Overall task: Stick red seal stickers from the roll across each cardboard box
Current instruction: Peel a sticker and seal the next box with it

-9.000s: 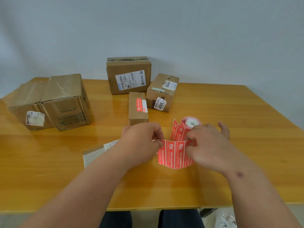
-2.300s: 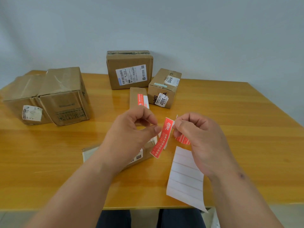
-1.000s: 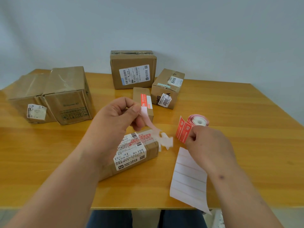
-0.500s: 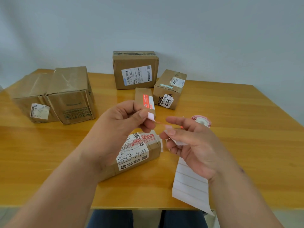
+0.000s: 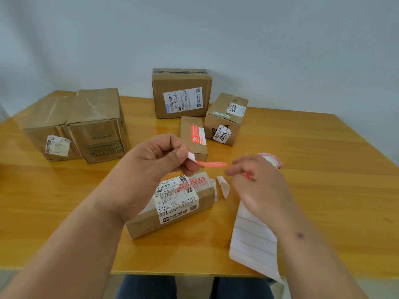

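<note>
Fingers (image 5: 183, 156) of left hand (image 5: 151, 169) pinching red seal sticker (image 5: 210, 164) — long, narrow, blurred, right hand (image 5: 257, 184) relaxed, empty

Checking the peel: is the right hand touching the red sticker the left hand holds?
Apart. The head view shows table between the right hand and the tip of the red sticker pinched by the left hand.

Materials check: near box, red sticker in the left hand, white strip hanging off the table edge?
Near box: brown cardboard, matte, with creased edges and glossy paper labels.
Red sticker: thin, flexible printed film or paper, held level from the left hand; which one is unclear.
White strip: looks like slick release paper, scored with peel lines and drooping limply.
</note>
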Motion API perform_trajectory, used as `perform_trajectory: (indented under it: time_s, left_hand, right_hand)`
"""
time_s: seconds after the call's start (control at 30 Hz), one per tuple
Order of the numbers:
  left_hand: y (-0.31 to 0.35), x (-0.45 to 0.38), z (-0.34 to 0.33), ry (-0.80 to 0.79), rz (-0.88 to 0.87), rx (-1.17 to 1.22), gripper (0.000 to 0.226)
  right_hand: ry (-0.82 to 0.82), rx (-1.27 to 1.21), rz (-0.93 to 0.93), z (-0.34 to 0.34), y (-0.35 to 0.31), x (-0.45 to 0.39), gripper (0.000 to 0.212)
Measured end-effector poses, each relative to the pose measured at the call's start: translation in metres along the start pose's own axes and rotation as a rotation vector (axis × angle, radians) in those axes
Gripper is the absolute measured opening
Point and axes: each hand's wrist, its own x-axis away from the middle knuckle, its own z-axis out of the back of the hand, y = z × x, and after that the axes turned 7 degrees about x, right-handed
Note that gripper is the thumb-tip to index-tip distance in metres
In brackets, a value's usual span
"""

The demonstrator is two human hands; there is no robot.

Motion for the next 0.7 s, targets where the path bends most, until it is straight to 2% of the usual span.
perform_trajectory:
  time_s: [0.07, 0.1, 0.17, 0.2, 0.27, 0.43, 0.53, 0.6, 0.7]
  left_hand:
    - [0.0, 0.002, 0.001, -0.022, 0.006, -0.033, 0.021]
    - [0.0, 0.003, 0.001, -0.03, 0.009, -0.051, 0.023]
    - [0.001, 0.004, 0.002, -0.042, 0.018, -0.079, 0.024]
    - [0.002, 0.005, 0.002, -0.047, 0.023, -0.083, 0.022]
    - [0.003, 0.007, 0.005, -0.053, 0.034, -0.083, 0.018]
    - [0.008, 0.015, 0.019, -0.038, 0.124, -0.104, 0.016]
    - [0.014, 0.021, 0.023, 0.001, 0.195, -0.103, 0.02]
    - [0.018, 0.025, 0.022, 0.07, 0.209, -0.229, 0.019]
    - [0.02, 0.027, 0.018, 0.16, 0.279, -0.461, 0.007]
  right_hand:
    - [-0.068, -0.413, -0.141, 0.001, -0.007, -0.001, 0.019]
    - [-0.14, -0.586, -0.192, 0.002, -0.009, -0.002, 0.026]
    - [-0.235, -0.808, -0.212, 0.0, -0.012, -0.002, 0.03]
    - [-0.242, -0.855, -0.183, -0.003, -0.012, -0.003, 0.022]
    - [-0.212, -0.851, -0.132, -0.008, -0.012, -0.003, 0.01]
    - [-0.179, -0.764, -0.033, -0.01, -0.017, -0.004, 0.014]
    - [-0.146, -0.619, 0.008, -0.013, -0.026, -0.004, 0.013]
    - [-0.126, -0.498, 0.036, -0.016, -0.033, -0.004, 0.013]
    - [-0.104, -0.317, 0.085, -0.022, -0.04, -0.004, 0.012]
